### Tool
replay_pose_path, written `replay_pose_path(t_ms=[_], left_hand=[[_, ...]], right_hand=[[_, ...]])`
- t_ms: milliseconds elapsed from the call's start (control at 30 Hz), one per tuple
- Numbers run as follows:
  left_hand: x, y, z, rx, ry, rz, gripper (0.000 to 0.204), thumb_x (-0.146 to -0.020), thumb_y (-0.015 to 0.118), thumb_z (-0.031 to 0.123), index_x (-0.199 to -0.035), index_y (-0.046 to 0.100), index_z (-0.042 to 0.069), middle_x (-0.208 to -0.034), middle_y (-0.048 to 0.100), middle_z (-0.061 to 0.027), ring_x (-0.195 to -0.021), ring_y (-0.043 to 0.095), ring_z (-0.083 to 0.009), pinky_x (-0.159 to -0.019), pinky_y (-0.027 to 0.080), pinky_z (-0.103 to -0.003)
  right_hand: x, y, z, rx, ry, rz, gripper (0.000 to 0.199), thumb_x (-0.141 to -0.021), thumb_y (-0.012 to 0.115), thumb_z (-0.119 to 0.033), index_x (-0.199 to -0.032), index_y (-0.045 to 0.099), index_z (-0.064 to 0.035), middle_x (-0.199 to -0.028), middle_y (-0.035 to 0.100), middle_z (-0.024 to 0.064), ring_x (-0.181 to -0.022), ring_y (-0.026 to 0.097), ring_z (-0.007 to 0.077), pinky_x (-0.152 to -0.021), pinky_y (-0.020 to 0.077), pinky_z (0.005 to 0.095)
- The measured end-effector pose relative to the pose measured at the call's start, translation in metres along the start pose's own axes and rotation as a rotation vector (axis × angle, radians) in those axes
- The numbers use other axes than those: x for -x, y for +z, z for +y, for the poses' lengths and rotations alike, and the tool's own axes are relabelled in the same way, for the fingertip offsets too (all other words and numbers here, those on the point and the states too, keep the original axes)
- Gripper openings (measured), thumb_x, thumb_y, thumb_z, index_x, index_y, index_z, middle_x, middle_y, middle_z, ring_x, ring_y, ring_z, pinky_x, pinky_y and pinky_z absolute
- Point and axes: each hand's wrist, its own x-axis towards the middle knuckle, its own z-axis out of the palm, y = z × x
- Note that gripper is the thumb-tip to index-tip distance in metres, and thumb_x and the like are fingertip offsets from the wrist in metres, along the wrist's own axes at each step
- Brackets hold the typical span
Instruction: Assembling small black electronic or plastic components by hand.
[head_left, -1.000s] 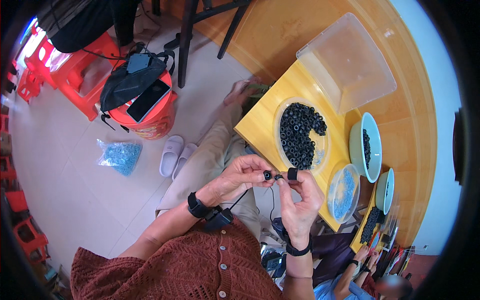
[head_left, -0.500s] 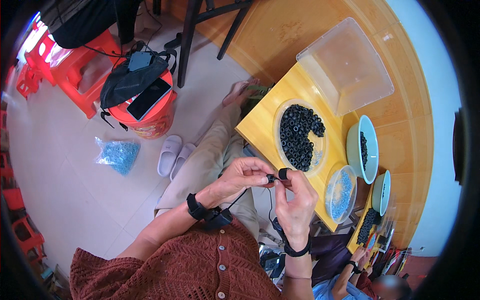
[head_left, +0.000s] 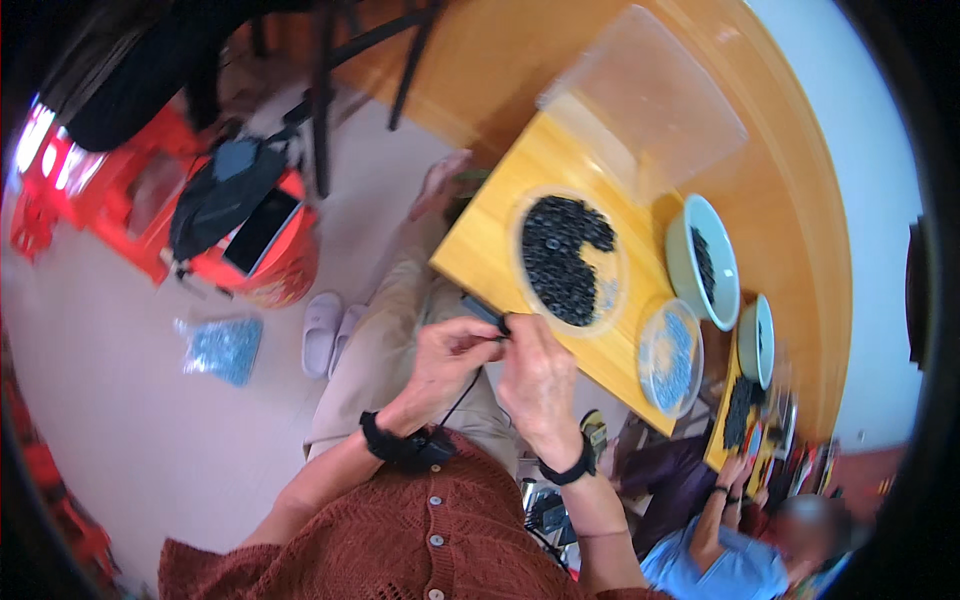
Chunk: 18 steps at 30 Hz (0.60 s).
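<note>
My left hand (head_left: pixel 452 357) is closed, thumb and fingers pinched at a small black ring (head_left: pixel 502 338) that is blurred and partly covered. Against it my right hand (head_left: pixel 538 380) is closed too, with a black cover on one finger; whatever its fingertips hold is hidden. Both hands meet over my lap, by the near edge of the wooden table (head_left: pixel 480 245). Just beyond them, a clear round tray (head_left: pixel 604 264) carries many black rings (head_left: pixel 555 265). To its right lies a clear dish with small blue pieces (head_left: pixel 672 360).
Two pale green bowls (head_left: pixel 682 265) with black parts and a clear box (head_left: pixel 650 100) stand farther back. On the left are a red bucket (head_left: pixel 290 270) topped by a phone (head_left: pixel 262 230), a bag of blue pieces (head_left: pixel 222 350) and slippers (head_left: pixel 321 332). A co-worker's blue sleeve (head_left: pixel 735 555) shows lower right.
Both hands have shifted left and slightly up in the picture, and the right hand has turned its back more toward the view. The whole view has swung, moving the table leftward.
</note>
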Motion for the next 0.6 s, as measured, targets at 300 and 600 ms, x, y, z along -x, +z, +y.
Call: replay_pose_path(t_ms=[300,600], left_hand=[[-0.007,-0.018,0.001,0.342,-0.197,-0.151,0.023,-0.083,0.059,0.004,-0.106,0.056,0.002,-0.102,0.060,-0.0084,-0.090,0.060,-0.0164,-0.083,0.050,-0.033],[-0.008,-0.014,0.002,0.378,-0.183,-0.202,0.020,-0.084,0.058,0.004,-0.104,0.057,0.002,-0.102,0.060,-0.0079,-0.091,0.059,-0.0158,-0.085,0.049,-0.033]], right_hand=[[0.006,0.005,0.021,-0.757,0.309,0.142,0.014,-0.074,0.058,0.008,-0.086,0.055,0.0023,-0.073,0.060,0.0103,-0.063,0.062,0.0145,-0.057,0.0485,0.0246],[0.002,-0.002,0.018,-0.413,0.116,0.097,0.014,-0.072,0.059,0.008,-0.085,0.056,0.0028,-0.073,0.058,0.0126,-0.064,0.060,0.0219,-0.058,0.0465,0.0286]])
